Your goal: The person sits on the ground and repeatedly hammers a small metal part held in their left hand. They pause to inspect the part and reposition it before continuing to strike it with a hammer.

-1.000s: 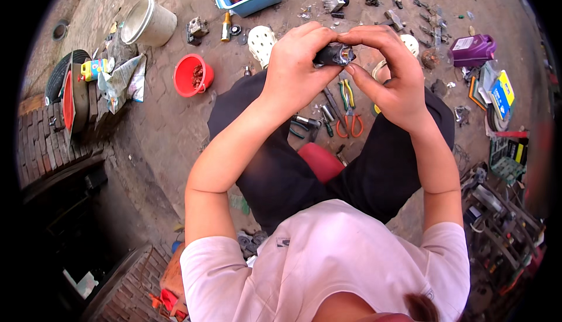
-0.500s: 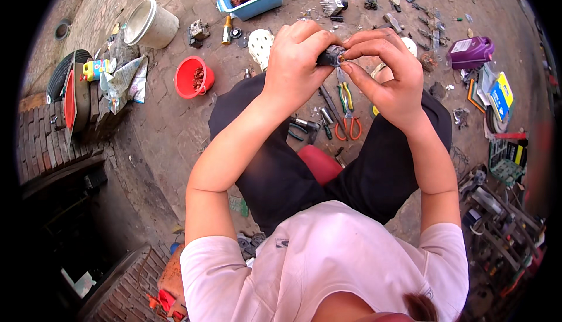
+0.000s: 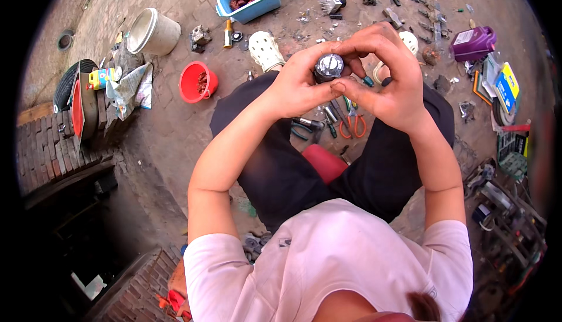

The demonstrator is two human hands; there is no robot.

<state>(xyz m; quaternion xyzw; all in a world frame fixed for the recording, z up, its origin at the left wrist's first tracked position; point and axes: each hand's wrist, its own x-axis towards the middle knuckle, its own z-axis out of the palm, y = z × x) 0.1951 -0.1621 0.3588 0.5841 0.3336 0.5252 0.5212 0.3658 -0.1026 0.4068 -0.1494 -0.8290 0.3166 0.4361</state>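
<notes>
Left hand: the left hand [image 3: 298, 85] curls closed around the side of a black round part [image 3: 329, 68], thumb below and fingers above, apparently so the part sits steady in the palm.
Right hand: the right hand [image 3: 389, 76] arches with a gap between thumb and forefinger; its tips come up to the part's right side, but whether they press on it I cannot tell.
Round part: between the two sets of fingers, its grooved pale end turned up, which likely keeps that face in sight.
Knees: the dark trousers [image 3: 266, 132] spread either side below the fingers, seemingly leaving the ground between them within reach.
Hand tools: orange-handled scissors [image 3: 365, 125] lie beneath the fingers, among other tools, probably kept close for quick picking up.
Red bucket: the red bucket [image 3: 188, 83], left of the left fingers, holds reddish-brown pieces, perhaps to keep them together.
Blue tub: the blue tub [image 3: 257, 8], beyond the left fingers, holds similar pieces.
Purple jug: the purple jug [image 3: 473, 46] stands well right of the right fingers, likely out of the way.
</notes>
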